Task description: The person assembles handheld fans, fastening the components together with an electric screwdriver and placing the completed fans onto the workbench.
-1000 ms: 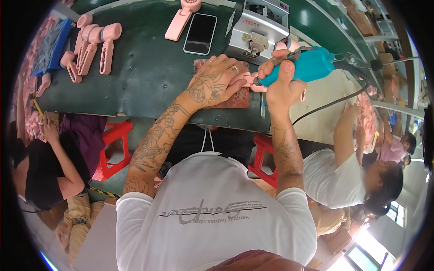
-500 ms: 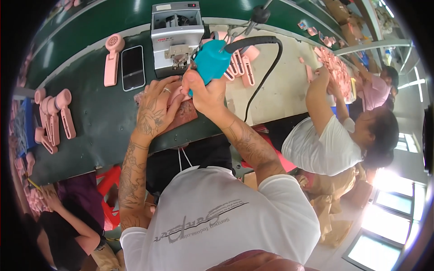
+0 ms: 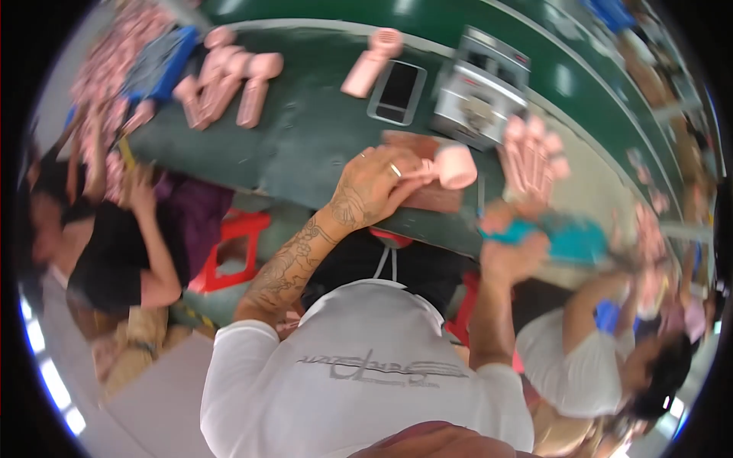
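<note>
My left hand [image 3: 372, 183] is closed round the handle of a pink handheld fan [image 3: 456, 168], whose round head points right. The fan is over a reddish-brown pad [image 3: 431, 200] on the dark green table. Off to the right and apart from the fan, my right hand [image 3: 518, 256] grips a teal electric screwdriver [image 3: 576, 241]. Motion blurs this hand and the tool, which lies about level with its narrow end toward the left. Behind the pad stands a grey metal machine [image 3: 477, 95], box-shaped with an open top.
A phone [image 3: 397, 93] and one pink fan [image 3: 372, 62] lie beyond the pad. Several more fans sit in groups at the left [image 3: 221, 80] and right [image 3: 531, 160]. A blue tray [image 3: 160, 65] stands far left. Co-workers sit close on both sides, a white-sleeved one [image 3: 569, 347] at right.
My right hand has drawn the screwdriver back from the pad to the right and tipped it level. My left hand now shows the fan lifted sideways. The whole view has swung left.
</note>
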`<act>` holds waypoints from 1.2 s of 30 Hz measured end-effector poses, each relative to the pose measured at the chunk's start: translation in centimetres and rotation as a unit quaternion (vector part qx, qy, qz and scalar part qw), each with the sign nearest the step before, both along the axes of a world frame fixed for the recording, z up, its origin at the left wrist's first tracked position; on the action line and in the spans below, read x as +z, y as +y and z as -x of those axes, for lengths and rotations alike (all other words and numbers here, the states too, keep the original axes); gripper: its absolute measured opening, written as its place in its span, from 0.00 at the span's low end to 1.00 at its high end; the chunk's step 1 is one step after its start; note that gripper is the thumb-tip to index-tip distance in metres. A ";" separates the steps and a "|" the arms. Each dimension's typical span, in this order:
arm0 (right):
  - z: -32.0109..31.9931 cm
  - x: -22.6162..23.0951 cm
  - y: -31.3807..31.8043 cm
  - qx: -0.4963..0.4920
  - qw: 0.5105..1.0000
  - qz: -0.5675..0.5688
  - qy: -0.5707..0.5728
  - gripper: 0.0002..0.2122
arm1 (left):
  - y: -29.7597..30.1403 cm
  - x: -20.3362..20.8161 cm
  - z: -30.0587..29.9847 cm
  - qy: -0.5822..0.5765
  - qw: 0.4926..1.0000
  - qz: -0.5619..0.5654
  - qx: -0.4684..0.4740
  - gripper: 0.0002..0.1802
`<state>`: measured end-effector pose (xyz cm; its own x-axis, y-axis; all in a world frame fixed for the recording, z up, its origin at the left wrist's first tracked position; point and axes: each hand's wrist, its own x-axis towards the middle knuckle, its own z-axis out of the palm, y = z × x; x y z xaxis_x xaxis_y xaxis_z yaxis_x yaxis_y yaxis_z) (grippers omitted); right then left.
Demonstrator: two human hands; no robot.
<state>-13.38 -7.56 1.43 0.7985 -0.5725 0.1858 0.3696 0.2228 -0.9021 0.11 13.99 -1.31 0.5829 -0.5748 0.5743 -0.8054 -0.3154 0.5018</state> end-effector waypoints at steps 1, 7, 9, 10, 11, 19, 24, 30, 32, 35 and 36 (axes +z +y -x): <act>0.7 0.6 0.7 -0.004 0.998 0.007 -0.054 0.28 | 1.4 0.1 -0.7 0.026 0.999 0.024 0.032 0.08; 3.0 0.1 1.4 -0.052 0.996 0.069 -0.015 0.34 | 14.2 -4.2 -9.0 -0.104 0.936 0.014 0.335 0.18; 2.6 0.1 1.9 -0.060 0.995 0.085 0.001 0.35 | 18.5 -5.9 -11.2 -0.114 0.907 -0.086 0.395 0.21; 2.4 0.5 2.1 -0.041 0.996 0.073 0.000 0.36 | 20.6 -6.8 -12.5 -0.149 0.886 -0.146 0.415 0.21; 2.5 0.7 2.0 -0.032 0.997 0.072 0.009 0.37 | 21.0 -6.3 -13.3 -0.189 0.885 -0.161 0.394 0.22; 4.1 0.3 1.2 -0.042 0.997 0.070 0.018 0.37 | -8.1 3.5 -0.8 0.038 0.999 -0.008 -0.030 0.21; 5.0 1.0 1.6 -0.036 0.997 0.068 0.021 0.37 | -19.2 -2.4 -0.1 -0.024 0.988 -0.144 -0.041 0.29; 6.9 0.8 1.2 -0.066 0.994 0.070 0.044 0.38 | -18.6 -1.8 -0.8 -0.050 0.973 -0.206 -0.090 0.22; 6.7 0.9 0.8 -0.067 0.994 0.081 0.041 0.38 | -16.9 -3.1 0.3 -0.105 0.980 -0.157 -0.069 0.14; 6.0 0.6 0.3 -0.069 0.993 0.083 0.048 0.38 | -12.3 1.7 1.7 -0.012 0.975 -0.211 -0.070 0.18; 5.9 0.2 0.0 -0.050 0.997 0.058 0.023 0.36 | -10.6 1.6 1.6 -0.011 0.973 -0.217 -0.082 0.24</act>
